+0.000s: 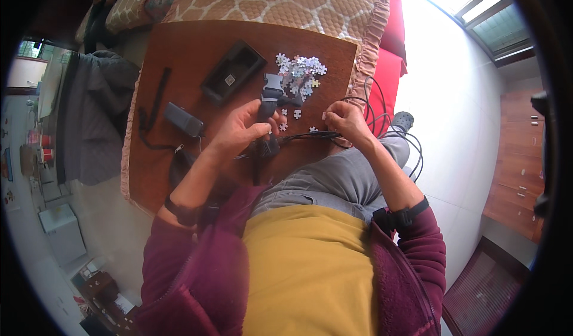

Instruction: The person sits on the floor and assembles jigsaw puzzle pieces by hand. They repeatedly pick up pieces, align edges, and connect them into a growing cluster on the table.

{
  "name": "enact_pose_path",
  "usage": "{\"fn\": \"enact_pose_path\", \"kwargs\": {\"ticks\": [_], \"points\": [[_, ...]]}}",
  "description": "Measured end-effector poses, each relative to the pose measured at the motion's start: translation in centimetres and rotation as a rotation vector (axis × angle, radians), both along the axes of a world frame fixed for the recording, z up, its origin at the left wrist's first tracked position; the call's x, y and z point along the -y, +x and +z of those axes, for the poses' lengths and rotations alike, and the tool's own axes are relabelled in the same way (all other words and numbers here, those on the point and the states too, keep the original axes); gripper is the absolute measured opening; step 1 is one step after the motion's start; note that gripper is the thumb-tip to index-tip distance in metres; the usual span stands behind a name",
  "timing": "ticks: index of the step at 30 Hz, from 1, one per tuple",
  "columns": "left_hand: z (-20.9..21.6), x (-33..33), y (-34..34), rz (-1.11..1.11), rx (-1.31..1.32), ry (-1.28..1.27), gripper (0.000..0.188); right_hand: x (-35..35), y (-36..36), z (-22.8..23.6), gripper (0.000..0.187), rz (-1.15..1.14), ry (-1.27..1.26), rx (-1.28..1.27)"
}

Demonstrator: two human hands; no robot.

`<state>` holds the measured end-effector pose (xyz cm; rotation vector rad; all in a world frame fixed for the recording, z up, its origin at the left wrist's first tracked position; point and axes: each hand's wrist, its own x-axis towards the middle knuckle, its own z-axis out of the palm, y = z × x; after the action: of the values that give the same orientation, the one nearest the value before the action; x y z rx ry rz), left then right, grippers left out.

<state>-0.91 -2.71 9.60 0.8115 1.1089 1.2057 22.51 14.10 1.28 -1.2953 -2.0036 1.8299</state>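
A pile of small pale jigsaw pieces (pixel 300 70) lies on the brown wooden table (pixel 191 55) at its far right. My left hand (pixel 243 128) rests near a few loose pieces (pixel 296 114) and a joined strip of pieces (pixel 272 90), partly over a black strap. My right hand (pixel 345 120) pinches one small jigsaw piece (pixel 326 116) at the table's right edge.
A black open box (pixel 233 71) sits mid-table, a dark grey power bank (pixel 184 119) and a black strap (pixel 156 96) lie left of it. Black cables (pixel 394 134) loop off the right edge. A patterned quilted bed (pixel 286 2) is beyond the table.
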Motion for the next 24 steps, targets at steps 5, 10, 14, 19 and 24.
{"fn": "enact_pose_path", "kwargs": {"ticks": [5, 10, 14, 19, 24], "points": [[0.2, 1.9, 1.2, -0.125, 0.015, -0.156, 0.028, -0.1, 0.1, 1.6, 0.013, -0.024, -0.059, -0.033], [-2.0, 6.5, 2.1, -0.574, -0.357, -0.157, 0.025, -0.5, 0.6, 2.1, 0.011, -0.119, -0.170, -0.130], [-6.4, 10.6, 2.7, -0.785, -1.057, -0.235, 0.027, 0.1, 0.1, 1.7, 0.010, -0.083, -0.192, -0.144], [-9.4, 12.3, 2.5, -0.767, -1.540, -0.451, 0.029, 1.1, -0.3, 1.1, 0.012, -0.099, -0.388, -0.184], [-6.1, 7.7, 3.1, -0.324, -1.231, -0.102, 0.020, 2.3, -0.9, 1.7, 0.014, -0.214, -0.653, -0.355]]}}
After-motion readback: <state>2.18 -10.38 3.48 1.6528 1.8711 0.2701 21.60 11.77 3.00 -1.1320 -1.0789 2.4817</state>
